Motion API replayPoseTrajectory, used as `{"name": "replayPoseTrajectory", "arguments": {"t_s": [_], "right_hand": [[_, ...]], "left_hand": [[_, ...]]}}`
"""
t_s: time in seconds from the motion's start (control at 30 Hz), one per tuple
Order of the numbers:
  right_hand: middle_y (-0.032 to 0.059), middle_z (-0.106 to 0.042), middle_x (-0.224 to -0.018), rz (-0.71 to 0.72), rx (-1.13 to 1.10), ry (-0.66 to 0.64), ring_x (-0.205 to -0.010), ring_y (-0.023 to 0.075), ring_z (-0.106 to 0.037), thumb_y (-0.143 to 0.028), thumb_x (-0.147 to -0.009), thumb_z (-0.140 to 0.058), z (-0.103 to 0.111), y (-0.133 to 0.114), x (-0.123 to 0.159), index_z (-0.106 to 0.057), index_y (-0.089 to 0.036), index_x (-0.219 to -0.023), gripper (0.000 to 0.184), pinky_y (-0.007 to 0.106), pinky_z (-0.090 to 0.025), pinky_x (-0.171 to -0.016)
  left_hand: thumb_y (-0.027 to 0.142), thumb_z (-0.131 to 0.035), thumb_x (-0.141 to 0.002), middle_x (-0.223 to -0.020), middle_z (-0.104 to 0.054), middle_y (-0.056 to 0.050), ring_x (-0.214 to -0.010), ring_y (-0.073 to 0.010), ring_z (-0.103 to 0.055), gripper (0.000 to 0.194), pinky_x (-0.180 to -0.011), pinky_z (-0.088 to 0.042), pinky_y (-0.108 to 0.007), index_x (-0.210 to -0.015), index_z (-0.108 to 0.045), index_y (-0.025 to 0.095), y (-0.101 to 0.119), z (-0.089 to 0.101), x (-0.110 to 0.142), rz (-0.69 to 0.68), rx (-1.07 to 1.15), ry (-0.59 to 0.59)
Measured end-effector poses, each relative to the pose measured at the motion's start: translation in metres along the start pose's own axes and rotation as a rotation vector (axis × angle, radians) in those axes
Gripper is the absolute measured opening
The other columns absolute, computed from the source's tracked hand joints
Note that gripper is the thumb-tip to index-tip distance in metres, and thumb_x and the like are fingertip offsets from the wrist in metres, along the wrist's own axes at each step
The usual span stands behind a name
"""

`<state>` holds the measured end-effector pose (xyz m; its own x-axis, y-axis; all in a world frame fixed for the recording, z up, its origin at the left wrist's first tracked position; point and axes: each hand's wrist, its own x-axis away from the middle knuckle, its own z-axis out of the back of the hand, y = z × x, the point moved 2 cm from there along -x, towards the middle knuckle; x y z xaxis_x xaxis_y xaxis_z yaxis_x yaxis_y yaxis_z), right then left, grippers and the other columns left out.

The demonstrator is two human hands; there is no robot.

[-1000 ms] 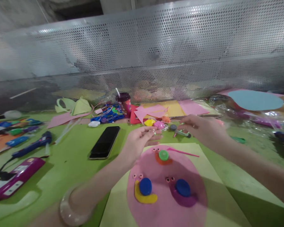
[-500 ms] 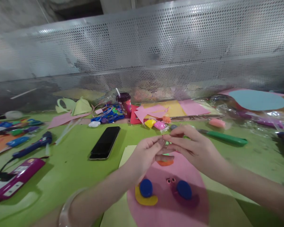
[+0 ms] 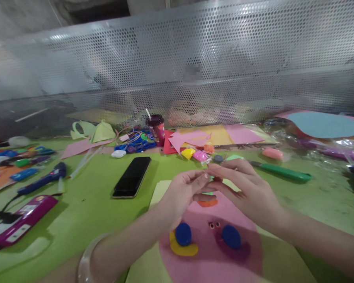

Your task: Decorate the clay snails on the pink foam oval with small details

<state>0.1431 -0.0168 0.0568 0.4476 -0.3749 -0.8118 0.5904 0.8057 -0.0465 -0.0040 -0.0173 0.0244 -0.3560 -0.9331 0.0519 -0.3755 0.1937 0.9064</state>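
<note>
Above the pink paper oval [image 3: 208, 263], my left hand [image 3: 184, 194] and my right hand [image 3: 247, 188] meet at the fingertips. Both are closed in a pinch around a small light green piece [image 3: 211, 179], mostly hidden by the fingers. Below them, an orange shape [image 3: 209, 203] with a green edge lies on the oval. Nearer to me are a yellow curved shape [image 3: 184, 249] with a blue disc [image 3: 183, 234] and a purple curved shape [image 3: 238, 253] with another blue disc [image 3: 231, 236]. Two small googly eyes [image 3: 214, 225] sit beside the purple one.
A black phone [image 3: 132, 177] lies left of the pale yellow sheet [image 3: 147, 251]. Further left are a glue gun [image 3: 44, 179] and a magenta power strip [image 3: 23, 220]. A green cutter [image 3: 284, 172] lies right. Behind stand a cup with a straw [image 3: 156, 129] and clay packets [image 3: 200, 156].
My right hand's fingers have shifted slightly over the small green piece, and my left thumb has turned a little. The whole view has moved slightly. The shapes on the paper stay put.
</note>
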Motion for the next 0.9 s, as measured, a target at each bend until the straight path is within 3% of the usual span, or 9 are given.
{"name": "replayPoseTrajectory", "arguments": {"t_s": [0.2, 0.33, 0.47, 0.63, 0.77, 0.9], "right_hand": [[0.0057, -0.064, -0.097, 0.036, -0.041, 0.003, -0.085, 0.019, -0.058, -0.02, -0.084, -0.058, 0.0, 0.001, 0.001, -0.061, -0.022, -0.093, 0.01, 0.036, -0.051, -0.074], [0.0091, -0.059, -0.102, 0.002, -0.019, -0.017, -0.095, 0.0222, -0.056, -0.019, -0.085, -0.054, 0.0, -0.001, 0.002, -0.063, -0.021, -0.085, 0.01, 0.038, -0.05, -0.076], [0.0087, -0.06, -0.097, 0.033, -0.039, -0.007, -0.09, 0.0205, -0.056, -0.011, -0.085, -0.048, -0.003, 0.007, 0.001, -0.06, -0.019, -0.083, 0.015, 0.038, -0.049, -0.075], [0.0051, -0.062, -0.084, -0.178, -0.064, -0.035, -0.081, 0.018, -0.06, -0.018, -0.088, -0.046, -0.004, 0.032, -0.005, -0.054, -0.021, -0.081, 0.011, 0.033, -0.05, -0.07], [0.0017, -0.064, -0.074, -0.373, -0.066, -0.05, -0.065, 0.0155, -0.06, -0.025, -0.086, -0.051, -0.001, 0.036, -0.007, -0.055, -0.021, -0.085, 0.005, 0.028, -0.048, -0.059], [0.0, -0.061, -0.067, -0.327, -0.017, -0.063, -0.058, 0.0133, -0.056, -0.024, -0.085, -0.052, 0.002, 0.021, -0.005, -0.054, -0.021, -0.081, 0.005, 0.025, -0.045, -0.053]], "left_hand": [[0.038, -0.075, -0.068, -0.066, -0.064, 0.0, -0.065, -0.0128, -0.063, 0.027, -0.063, -0.054, -0.026, -0.074, -0.065, 0.014, 0.0, 0.001, 0.0, 0.01, 0.052, 0.045], [0.039, -0.072, -0.071, -0.067, -0.066, -0.003, -0.068, -0.0147, -0.064, 0.027, -0.063, -0.052, -0.025, -0.071, -0.063, 0.013, 0.002, 0.003, -0.001, -0.031, -0.06, 0.049], [0.037, -0.07, -0.073, -0.075, -0.07, -0.007, -0.074, -0.0179, -0.067, 0.025, -0.063, -0.051, -0.025, -0.073, -0.064, 0.013, 0.004, 0.003, -0.002, -0.051, -0.153, 0.078], [0.036, -0.067, -0.075, -0.096, -0.07, -0.01, -0.084, -0.0212, -0.067, 0.023, -0.064, -0.052, -0.027, -0.082, -0.066, 0.014, 0.004, 0.003, -0.005, -0.001, -0.145, 0.082], [0.035, -0.065, -0.077, -0.098, -0.069, -0.01, -0.085, -0.0211, -0.067, 0.023, -0.065, -0.053, -0.027, -0.087, -0.068, 0.015, 0.003, 0.001, -0.005, 0.011, -0.171, 0.052], [0.032, -0.062, -0.08, -0.094, -0.069, -0.009, -0.08, -0.019, -0.067, 0.019, -0.064, -0.053, -0.025, -0.084, -0.067, 0.014, -0.001, -0.004, -0.002, 0.03, -0.229, 0.049]]}}
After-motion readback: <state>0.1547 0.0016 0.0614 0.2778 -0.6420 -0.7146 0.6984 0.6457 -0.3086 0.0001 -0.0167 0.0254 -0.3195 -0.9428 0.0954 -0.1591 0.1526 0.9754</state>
